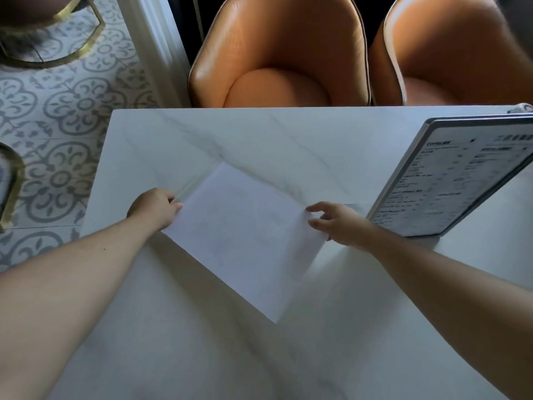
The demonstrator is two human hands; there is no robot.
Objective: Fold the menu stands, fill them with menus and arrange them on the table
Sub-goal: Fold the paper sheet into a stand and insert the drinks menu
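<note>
A blank white menu sheet (pixel 245 235) is held tilted over the middle of the white marble table (pixel 202 134). My left hand (pixel 157 207) pinches its left edge, where a thin clear plastic edge of a stand shows beside my fingers. My right hand (pixel 337 223) grips the sheet's right edge with thumb and fingers. A filled menu stand (pixel 450 180) stands upright at the right of the table, its printed menu facing me.
Two orange leather chairs (pixel 277 59) (pixel 450 53) sit pushed against the table's far edge. Patterned floor tiles (pixel 57 111) lie to the left, with gold metal furniture legs (pixel 72 33) at the top left corner.
</note>
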